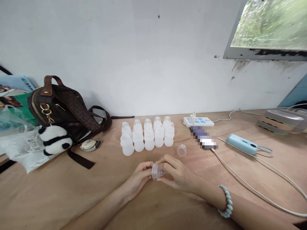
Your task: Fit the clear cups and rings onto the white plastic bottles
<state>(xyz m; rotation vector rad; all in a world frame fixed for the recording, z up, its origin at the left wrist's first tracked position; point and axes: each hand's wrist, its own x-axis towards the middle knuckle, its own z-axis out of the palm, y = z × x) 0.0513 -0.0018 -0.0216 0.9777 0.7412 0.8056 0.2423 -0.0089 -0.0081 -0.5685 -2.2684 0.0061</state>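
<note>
My left hand [138, 178] and my right hand [177, 174] meet over the wooden table [72, 198], both holding one small clear plastic bottle [157, 172] lying on its side between the fingertips. A loose clear cap [181, 150] lies on the table just beyond my right hand. Behind it, several capped translucent bottles [147, 135] stand upright in two rows near the wall. A pale green bead bracelet [227, 202] is on my right wrist.
A brown bag [62, 108] with a panda plush [54, 139] and plastic packets [21, 143] fills the left. A white power strip [199, 121], a blue device [242, 144], white cables [251, 188] and a clear box [283, 120] lie on the right.
</note>
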